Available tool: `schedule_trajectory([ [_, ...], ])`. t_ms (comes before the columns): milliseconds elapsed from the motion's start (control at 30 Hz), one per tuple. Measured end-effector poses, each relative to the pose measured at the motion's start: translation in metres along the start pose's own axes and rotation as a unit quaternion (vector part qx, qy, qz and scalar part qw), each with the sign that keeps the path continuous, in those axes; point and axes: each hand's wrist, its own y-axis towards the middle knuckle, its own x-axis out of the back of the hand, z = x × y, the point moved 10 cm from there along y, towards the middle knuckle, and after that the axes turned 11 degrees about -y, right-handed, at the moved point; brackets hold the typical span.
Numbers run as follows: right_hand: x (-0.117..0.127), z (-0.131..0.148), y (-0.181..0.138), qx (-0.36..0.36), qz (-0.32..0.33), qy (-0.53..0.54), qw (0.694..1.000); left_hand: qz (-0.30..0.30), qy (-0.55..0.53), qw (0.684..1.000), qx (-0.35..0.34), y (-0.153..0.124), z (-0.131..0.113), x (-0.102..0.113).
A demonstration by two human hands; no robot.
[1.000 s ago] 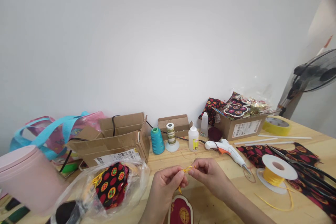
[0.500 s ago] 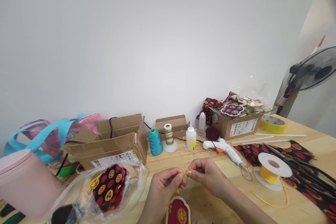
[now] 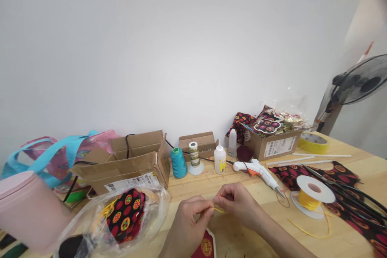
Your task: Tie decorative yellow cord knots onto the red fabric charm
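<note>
Low in the middle of the head view, my left hand [image 3: 195, 213] pinches a thin yellow cord [image 3: 218, 210] between thumb and forefinger. Close beside it, my right hand [image 3: 237, 201] is also closed in a pinch on the yellow cord, and the fingertips of both hands nearly meet. Under my left hand lies a red fabric piece [image 3: 207, 246] with a gold round emblem and a pale scalloped edge; the hand covers part of it. How the cord joins this piece is hidden.
To the right are a spool of yellow cord [image 3: 311, 197], black-handled scissors [image 3: 359, 201] on patterned fabric, and a white glue gun [image 3: 263, 175]. A glue bottle [image 3: 220, 160] and teal thread cone [image 3: 179, 164] stand behind. Left are a plastic bag [image 3: 157, 205], cardboard box [image 3: 121, 169] and pink bin [image 3: 33, 213].
My hands have drawn closer together at the cord. A loose cord end now points right below my right fingertips. The red piece sits lower and more hidden by my left hand.
</note>
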Motion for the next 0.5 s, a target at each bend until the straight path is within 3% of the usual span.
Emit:
schedule_trajectory([
  [167, -0.0019, 0.0014, -0.0015, 0.012, -0.018, -0.003, 1.0, -0.012, 0.007, 1.0, 0.008, -0.0001, 0.004, 0.0013],
  [500, -0.0022, 0.0103, -0.0104, 0.076, -0.069, -0.159, 0.982, -0.021, -0.057, 0.998, 0.027, -0.0004, 0.0078, -0.0024],
])
